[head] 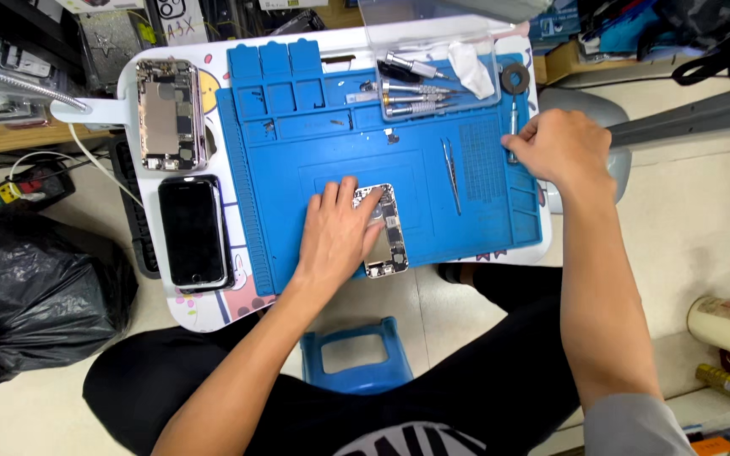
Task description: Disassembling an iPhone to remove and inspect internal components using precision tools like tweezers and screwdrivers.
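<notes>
left hand (335,239) lying flat, fingers spread, on opened phone (386,232) | right hand (561,150) closing around screwdriver (514,127) (mostly hidden) | both resting on blue mat (331,143)

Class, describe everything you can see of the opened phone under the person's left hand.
The opened phone lies flat on the blue mat, near its front edge, long side running away from the person. Its screen is off, so the inside shows: a silvery metal frame, dark boards and small parts along the right side. The left hand rests palm down over its left half, fingers spread toward the top edge. The rest is hidden by that hand. The tweezers lie apart to its right.
</notes>
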